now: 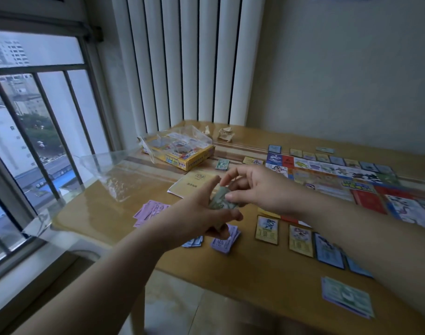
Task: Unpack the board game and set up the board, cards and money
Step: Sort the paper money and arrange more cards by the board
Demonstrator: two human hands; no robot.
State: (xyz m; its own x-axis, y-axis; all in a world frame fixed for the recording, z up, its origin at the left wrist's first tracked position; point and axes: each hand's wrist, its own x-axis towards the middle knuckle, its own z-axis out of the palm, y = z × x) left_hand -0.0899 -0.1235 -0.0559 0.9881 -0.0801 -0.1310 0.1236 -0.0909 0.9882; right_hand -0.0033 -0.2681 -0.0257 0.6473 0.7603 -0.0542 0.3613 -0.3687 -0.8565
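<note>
My left hand (201, 211) holds a small stack of green play money (219, 200) above the table, and my right hand (257, 187) pinches the top of that stack. Below lie purple notes (151, 211), a purple stack (226, 240) and a blue stack (194, 241). More green notes lie at the near right (346, 296) and by the box (222, 163). The game board (339, 180) is spread out on the right, with cards (267, 229) laid along its near and far edges. The yellow game box (182, 153) stands open at the back left.
A yellow rule sheet (192, 184) lies between the box and my hands. Two crumpled papers (226, 134) sit at the table's (134, 209) far edge. A glass sheet overhangs the table's left side toward the barred window (37, 131). A white radiator stands behind.
</note>
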